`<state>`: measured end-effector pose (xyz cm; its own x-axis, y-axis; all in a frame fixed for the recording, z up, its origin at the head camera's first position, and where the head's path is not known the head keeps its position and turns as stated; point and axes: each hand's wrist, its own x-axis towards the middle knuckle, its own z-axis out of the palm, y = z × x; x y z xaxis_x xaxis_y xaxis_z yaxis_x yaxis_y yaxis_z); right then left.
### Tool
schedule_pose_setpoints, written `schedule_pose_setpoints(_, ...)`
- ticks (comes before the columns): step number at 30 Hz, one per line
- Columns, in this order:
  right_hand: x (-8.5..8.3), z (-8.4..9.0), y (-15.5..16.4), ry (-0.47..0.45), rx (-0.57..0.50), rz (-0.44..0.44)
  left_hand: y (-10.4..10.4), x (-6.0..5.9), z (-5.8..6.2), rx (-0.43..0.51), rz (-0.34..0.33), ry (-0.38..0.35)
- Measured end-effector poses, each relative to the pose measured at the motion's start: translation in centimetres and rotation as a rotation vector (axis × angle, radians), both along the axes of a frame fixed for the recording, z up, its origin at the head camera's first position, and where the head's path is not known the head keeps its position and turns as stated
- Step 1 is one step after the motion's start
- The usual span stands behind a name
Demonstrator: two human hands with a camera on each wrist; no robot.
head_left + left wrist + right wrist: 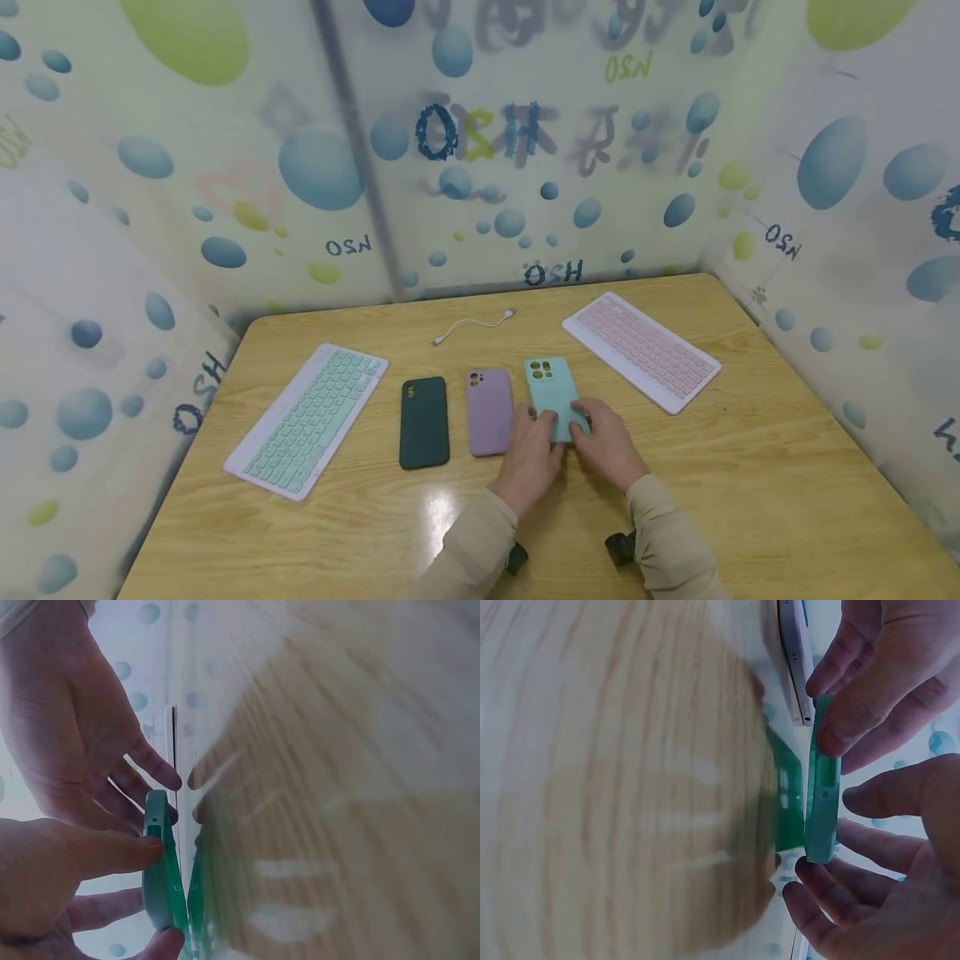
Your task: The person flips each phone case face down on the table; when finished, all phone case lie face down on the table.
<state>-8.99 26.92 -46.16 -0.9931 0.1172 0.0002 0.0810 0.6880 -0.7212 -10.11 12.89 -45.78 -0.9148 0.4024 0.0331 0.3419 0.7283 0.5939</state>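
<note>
A teal phone case [550, 392] lies back up on the wooden table [750, 467], with both hands at its near end. My left hand [534, 446] pinches that end. In the left wrist view its thumb [112, 851] presses the edge of the case [156, 877], with fingers under it. My right hand [603, 437] is beside it, palm open. Its straight fingertips [814, 874] touch the case [823, 802] in the right wrist view, and the thumb is apart from it. A purple case [489, 411] and a dark green case [423, 421] lie to the left.
A mint keyboard [307, 421] lies at the left and a pink keyboard [641, 350] at the back right, close to the teal case. A white cable [472, 325] lies behind the cases. Printed partition walls [480, 167] close in the table on three sides.
</note>
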Motion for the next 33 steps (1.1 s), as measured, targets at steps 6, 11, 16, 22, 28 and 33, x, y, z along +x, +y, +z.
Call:
schedule_pose_setpoints(6,0.0,0.0,0.1,0.002,0.019,0.012,0.2,-0.3,-0.1,-0.016,-0.007,-0.011)
schedule_pose_setpoints(11,0.0,-0.2,0.1,0.022,0.043,0.029,0.1,-0.3,-0.2,-0.037,-0.019,-0.024)
schedule_pose_setpoints(16,0.1,-0.3,-0.2,0.028,0.093,0.041,0.0,-0.2,-0.2,-0.067,-0.03,-0.006)
schedule_pose_setpoints(22,-0.1,0.1,-0.6,-0.01,0.154,0.054,0.1,-0.3,-0.1,-0.082,-0.033,0.035)
schedule_pose_setpoints(28,-0.3,0.0,-0.4,-0.001,0.151,0.056,-0.1,-0.7,0.1,-0.059,-0.027,-0.022)
schedule_pose_setpoints(33,-0.6,-0.2,0.0,0.11,0.118,0.051,-1.1,-1.1,0.8,0.001,-0.003,-0.074)
